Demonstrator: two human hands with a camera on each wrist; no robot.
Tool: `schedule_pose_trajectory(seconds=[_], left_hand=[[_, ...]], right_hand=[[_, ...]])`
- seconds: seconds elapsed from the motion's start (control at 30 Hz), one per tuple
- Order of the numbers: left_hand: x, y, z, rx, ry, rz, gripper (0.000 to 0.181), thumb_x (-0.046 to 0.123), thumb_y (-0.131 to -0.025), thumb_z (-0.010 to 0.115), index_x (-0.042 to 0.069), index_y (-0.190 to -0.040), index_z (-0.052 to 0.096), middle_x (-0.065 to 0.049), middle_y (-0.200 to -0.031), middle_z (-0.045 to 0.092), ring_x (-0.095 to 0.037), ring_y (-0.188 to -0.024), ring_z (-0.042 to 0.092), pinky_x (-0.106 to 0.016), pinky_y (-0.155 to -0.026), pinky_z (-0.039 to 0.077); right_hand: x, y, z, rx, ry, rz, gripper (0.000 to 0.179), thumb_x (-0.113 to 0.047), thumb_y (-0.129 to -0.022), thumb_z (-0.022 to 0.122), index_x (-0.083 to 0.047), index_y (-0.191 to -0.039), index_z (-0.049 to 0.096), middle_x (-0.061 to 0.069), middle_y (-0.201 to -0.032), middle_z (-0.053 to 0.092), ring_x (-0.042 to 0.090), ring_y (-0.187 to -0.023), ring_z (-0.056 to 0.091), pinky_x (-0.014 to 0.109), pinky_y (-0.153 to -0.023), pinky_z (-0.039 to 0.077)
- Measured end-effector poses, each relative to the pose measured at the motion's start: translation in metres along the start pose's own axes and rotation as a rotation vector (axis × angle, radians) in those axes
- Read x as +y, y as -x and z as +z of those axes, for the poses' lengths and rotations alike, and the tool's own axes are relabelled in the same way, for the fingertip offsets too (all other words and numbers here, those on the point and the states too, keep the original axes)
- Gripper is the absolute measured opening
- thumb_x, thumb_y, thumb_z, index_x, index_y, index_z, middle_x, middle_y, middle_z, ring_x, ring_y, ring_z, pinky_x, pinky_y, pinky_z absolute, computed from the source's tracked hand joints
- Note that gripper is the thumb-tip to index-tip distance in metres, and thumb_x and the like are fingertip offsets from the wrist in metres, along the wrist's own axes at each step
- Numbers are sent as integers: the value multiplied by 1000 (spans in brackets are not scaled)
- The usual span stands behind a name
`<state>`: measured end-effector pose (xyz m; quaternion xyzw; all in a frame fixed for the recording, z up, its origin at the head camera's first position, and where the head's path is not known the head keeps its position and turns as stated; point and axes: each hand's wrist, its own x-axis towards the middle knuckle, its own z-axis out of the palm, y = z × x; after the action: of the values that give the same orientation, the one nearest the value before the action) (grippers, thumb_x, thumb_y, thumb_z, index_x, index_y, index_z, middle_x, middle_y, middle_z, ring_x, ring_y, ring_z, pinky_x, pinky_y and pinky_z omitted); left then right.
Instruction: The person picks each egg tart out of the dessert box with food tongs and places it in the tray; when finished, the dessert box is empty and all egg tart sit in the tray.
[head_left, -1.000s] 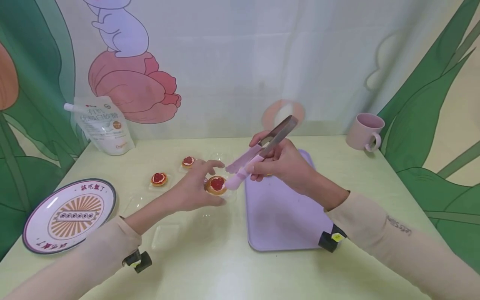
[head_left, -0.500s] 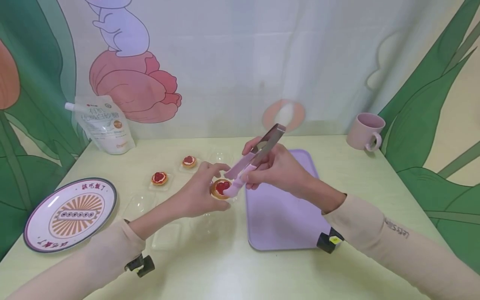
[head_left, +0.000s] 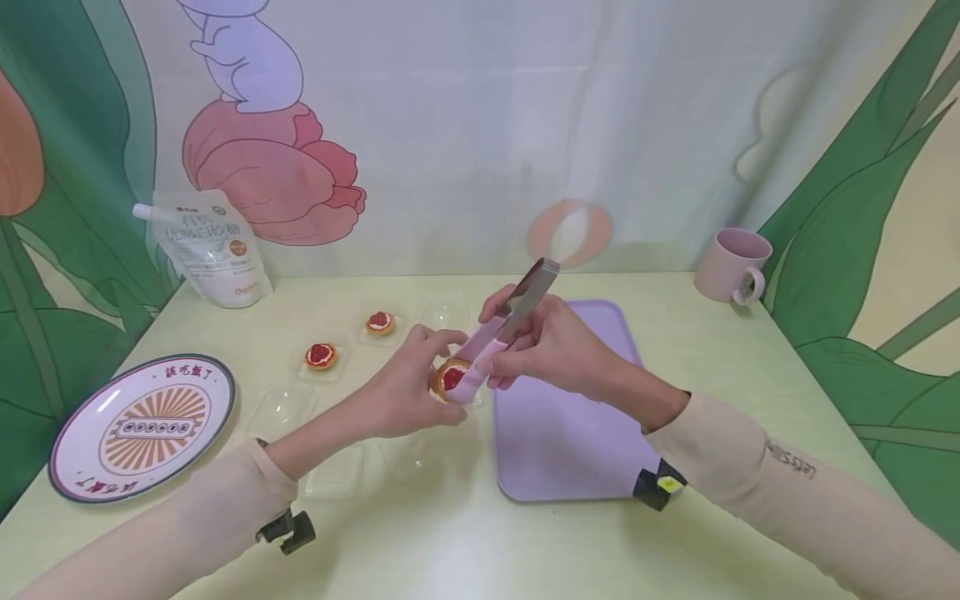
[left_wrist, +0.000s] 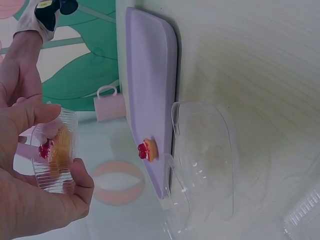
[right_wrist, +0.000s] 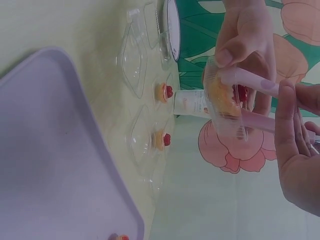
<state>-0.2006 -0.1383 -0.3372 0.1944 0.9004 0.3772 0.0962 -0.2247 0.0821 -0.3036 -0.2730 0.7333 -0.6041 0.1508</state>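
My left hand (head_left: 405, 387) holds a small clear plastic container (right_wrist: 233, 131) above the table. Inside the container sits a tart (head_left: 452, 379) with red fruit on white cream. Pink-handled metal tongs (head_left: 519, 310) are in my right hand (head_left: 558, 346), the thumb on one arm and fingers on the other. Their pink tips reach into the container, one on either side of the tart in the right wrist view. Just right of the container lies a lilac tray (head_left: 570, 450). One tart (left_wrist: 148, 150) rests on that tray near its far end.
Two more tarts (head_left: 320, 357) (head_left: 380, 323) sit in clear containers at the back left. Several clear plastic containers (head_left: 333, 472) lie around my left arm. A white plate (head_left: 217, 433) is at far left, a pouch (head_left: 213, 254) behind it, and a pink mug (head_left: 731, 265) at back right.
The left hand has shifted slightly right with the container. The tongs have come lower and left, their tips now in closer around the tart.
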Motion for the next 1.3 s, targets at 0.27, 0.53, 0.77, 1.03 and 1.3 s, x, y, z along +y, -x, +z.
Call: schedule_pose_trajectory(seconds=[0.27,0.53,0.77,1.03,1.3], left_hand=[[-2,1,0,5,25,2,77,10,-75,84,13,-142,46,-16,-125,45,-22,-86,56,-29,-72,50],[-3,3,-1,13,17,16,77,11,-76,83,15,-143,46,-15,-128,45,-24,-91,53,-30,-74,50],[-3,3,-2,13,11,32,78,12,-75,84,15,-143,46,-15,-128,45,-24,-94,52,-29,-75,50],[-4,3,-4,-3,-10,42,82,12,-74,85,15,-145,44,-14,-127,44,-25,-99,51,-29,-75,49],[-7,3,-8,-8,-6,35,84,12,-74,86,14,-147,43,-15,-124,43,-27,-95,52,-30,-72,48]], right_hand=[[2,1,-2,5,26,-26,39,6,-81,76,5,-114,55,18,-85,74,28,-63,72,44,-65,61],[5,1,-1,-17,43,-88,38,8,-81,75,7,-114,56,23,-86,73,29,-62,72,44,-64,61],[5,1,-2,2,45,-83,37,9,-81,75,9,-114,57,23,-84,73,23,-61,72,43,-63,61],[5,0,-2,36,-22,-79,37,10,-81,75,11,-113,56,14,-78,74,20,-59,72,43,-63,61],[2,-2,-2,69,-50,-97,38,10,-82,74,12,-115,55,14,-82,74,21,-60,72,43,-64,61]])
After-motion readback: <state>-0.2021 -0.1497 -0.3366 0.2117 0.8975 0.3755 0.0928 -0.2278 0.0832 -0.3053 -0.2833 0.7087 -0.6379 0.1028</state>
